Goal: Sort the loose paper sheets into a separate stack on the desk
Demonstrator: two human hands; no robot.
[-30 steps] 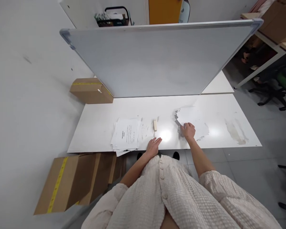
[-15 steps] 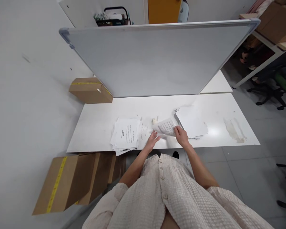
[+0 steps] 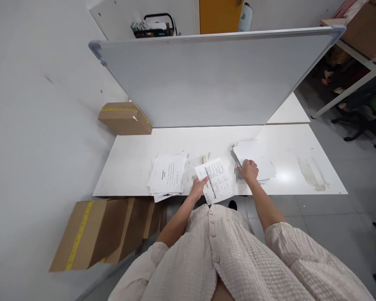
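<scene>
A printed sheet of paper (image 3: 217, 179) is gripped at its left edge by my left hand (image 3: 199, 187), thumb on top, and lies tilted over the table's front edge. My right hand (image 3: 249, 170) rests on the right stack of papers (image 3: 258, 156), whose top sheet shows blank. Its fingers are bent inward at the stack's left side; whatever they pinch is hidden. To the left of my left hand is another paper stack (image 3: 168, 173), with print on its top sheet. A small pale block (image 3: 204, 159) sits just behind the held sheet.
The white table (image 3: 134, 150) has a large whiteboard (image 3: 194, 83) standing across its back. A cardboard box (image 3: 125, 121) is at the back left corner, and more boxes (image 3: 90, 234) stand below the left front edge. A worn patch (image 3: 312, 173) marks the table's right end.
My right hand has let go of the printed sheet and moved right onto the right stack. My left hand now grips the sheet, which has turned flatter and come closer to me.
</scene>
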